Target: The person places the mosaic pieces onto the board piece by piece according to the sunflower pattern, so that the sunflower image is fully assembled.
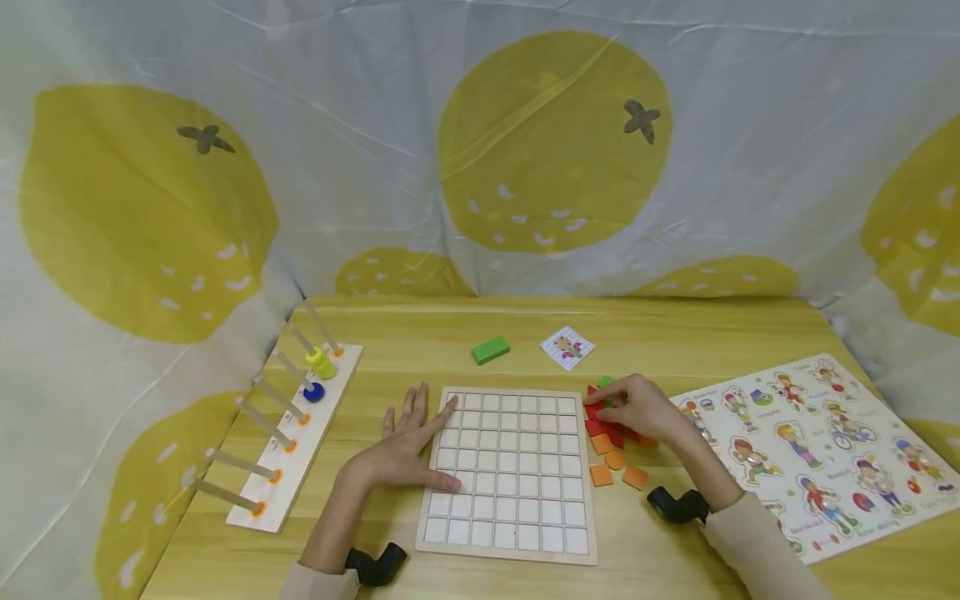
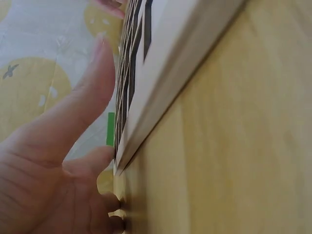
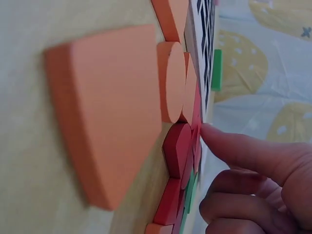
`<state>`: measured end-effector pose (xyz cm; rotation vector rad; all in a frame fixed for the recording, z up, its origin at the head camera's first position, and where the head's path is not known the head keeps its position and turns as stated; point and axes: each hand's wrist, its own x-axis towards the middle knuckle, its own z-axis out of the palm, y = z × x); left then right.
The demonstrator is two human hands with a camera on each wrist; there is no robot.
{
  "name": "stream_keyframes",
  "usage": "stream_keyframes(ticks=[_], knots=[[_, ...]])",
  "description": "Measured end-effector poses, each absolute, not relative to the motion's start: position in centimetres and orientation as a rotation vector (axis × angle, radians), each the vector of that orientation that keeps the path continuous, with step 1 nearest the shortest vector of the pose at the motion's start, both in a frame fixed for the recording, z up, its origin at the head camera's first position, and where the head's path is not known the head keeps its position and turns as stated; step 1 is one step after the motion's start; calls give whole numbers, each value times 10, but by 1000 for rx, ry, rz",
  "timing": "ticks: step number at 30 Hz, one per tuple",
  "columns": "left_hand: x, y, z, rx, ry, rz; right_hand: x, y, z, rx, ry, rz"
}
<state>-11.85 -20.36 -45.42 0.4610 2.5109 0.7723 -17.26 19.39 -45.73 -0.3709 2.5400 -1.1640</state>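
Observation:
A pale wooden grid board (image 1: 507, 557) with rows of square cells lies in the middle of the table. My left hand (image 1: 401, 454) rests with fingers spread at its left side, thumb and index finger over the frame. Right of the board, a loose pile holds red pieces (image 1: 615, 437), orange pieces (image 1: 602, 475) and a green piece (image 1: 606, 382). Over this pile, my right hand (image 1: 637, 408) pinches a red piece (image 1: 592, 410) between thumb and index finger, close beside the board's edge. In the right wrist view the other fingers (image 3: 229, 202) are curled.
A patterned card (image 1: 567, 347) and a green block (image 1: 491, 350) lie beyond the board. To the left stands a wooden peg rack (image 1: 273, 500) with yellow rings (image 1: 321, 362) and a blue ring (image 1: 313, 392). A picture puzzle board (image 1: 772, 425) lies at the right.

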Motion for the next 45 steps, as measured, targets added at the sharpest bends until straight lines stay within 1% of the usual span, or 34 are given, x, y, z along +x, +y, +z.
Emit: stream_keyframes(ticks=[11,21,26,32,35,39,45], knots=[[-118,-203,-455,483,2533,700,-175,191,-456,-306,2524,-1162],[-118,-204,-456,480,2549,687,-176,185,-459,-326,2569,-1143],[-119,-204,-457,486,2554,694,-177,185,-459,-273,2573,-1153],[-120,-203,-457,480,2559,706,-181,185,-458,-306,2574,-1160],[-120,-204,-456,476,2559,704,-188,186,-455,-346,2563,-1199],[-119,-204,-455,473,2559,702,-207,186,-449,-378,2530,-1220],[-119,-203,-456,480,2559,700,-233,184,-443,-350,2530,-910]])
